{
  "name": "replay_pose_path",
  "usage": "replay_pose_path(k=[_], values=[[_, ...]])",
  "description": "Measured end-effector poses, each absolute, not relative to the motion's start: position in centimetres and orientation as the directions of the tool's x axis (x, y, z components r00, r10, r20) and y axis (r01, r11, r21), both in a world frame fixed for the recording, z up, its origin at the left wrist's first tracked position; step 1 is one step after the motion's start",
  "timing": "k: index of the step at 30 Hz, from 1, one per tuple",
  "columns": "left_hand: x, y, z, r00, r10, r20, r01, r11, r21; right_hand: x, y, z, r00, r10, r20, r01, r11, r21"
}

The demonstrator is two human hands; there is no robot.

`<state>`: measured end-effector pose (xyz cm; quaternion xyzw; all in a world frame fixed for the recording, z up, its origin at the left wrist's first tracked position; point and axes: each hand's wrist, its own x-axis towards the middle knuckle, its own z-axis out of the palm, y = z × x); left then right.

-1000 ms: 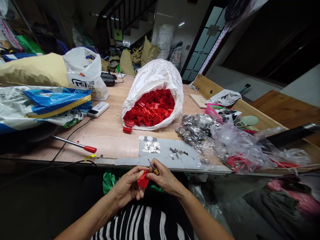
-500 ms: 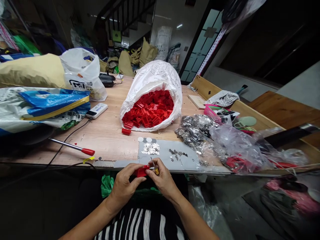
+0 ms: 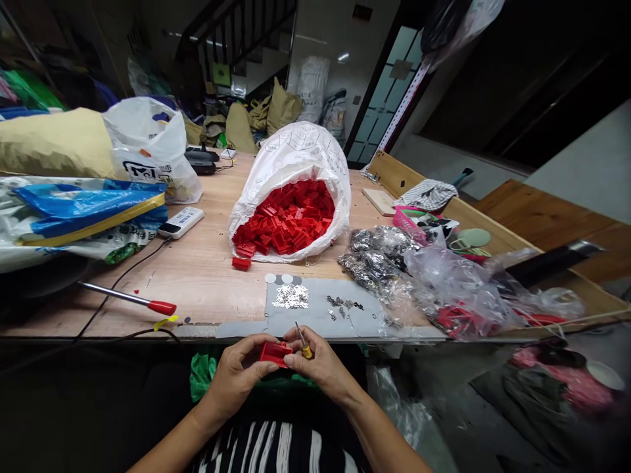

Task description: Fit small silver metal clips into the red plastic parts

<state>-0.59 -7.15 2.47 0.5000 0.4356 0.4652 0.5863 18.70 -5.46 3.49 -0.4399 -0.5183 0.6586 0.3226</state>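
Note:
Just in front of the table edge, my left hand is closed on a small red plastic part, its hollow side showing. My right hand holds a small screwdriver with a yellow handle, its thin shaft pointing up and left. The thumb and fingers of that hand also touch the right end of the red part. Beyond the hands, a pile of small shiny metal pieces and a scatter of darker metal pieces lie on a grey sheet.
A white sack of many red parts lies open on the table, one loose red part at its mouth. Clear bags crowd the right. Bags, a white device and a red-handled metal rod are left.
The red part has turned in my fingers, so that more of its hollow side shows. Both hands sit slightly lower in view, and the whole scene has shifted a little to the left.

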Motion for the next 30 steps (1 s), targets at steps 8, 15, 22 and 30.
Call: replay_pose_path(k=[8, 15, 22, 30], values=[[-0.7, -7.3, 2.2, 0.265, 0.964, -0.019, -0.111, 0.050, 0.993, 18.4, -6.1, 3.3, -0.402, 0.879, -0.256, 0.026, -0.268, -0.963], [-0.1, -7.1, 1.6, 0.248, 0.958, -0.142, -0.275, 0.210, 0.938, 20.3, -2.1, 4.6, -0.291, 0.955, -0.062, 0.425, 0.071, -0.903], [0.3, -6.7, 0.8, 0.225, 0.956, -0.188, -0.451, 0.273, 0.850, 22.1, 2.2, 2.5, -0.225, 0.957, 0.184, 0.856, 0.284, -0.431], [1.6, -3.9, -3.8, 0.163, 0.983, -0.086, -0.587, 0.167, 0.792, 24.5, 6.1, -0.9, -0.221, 0.969, 0.114, 0.814, 0.247, -0.525]])
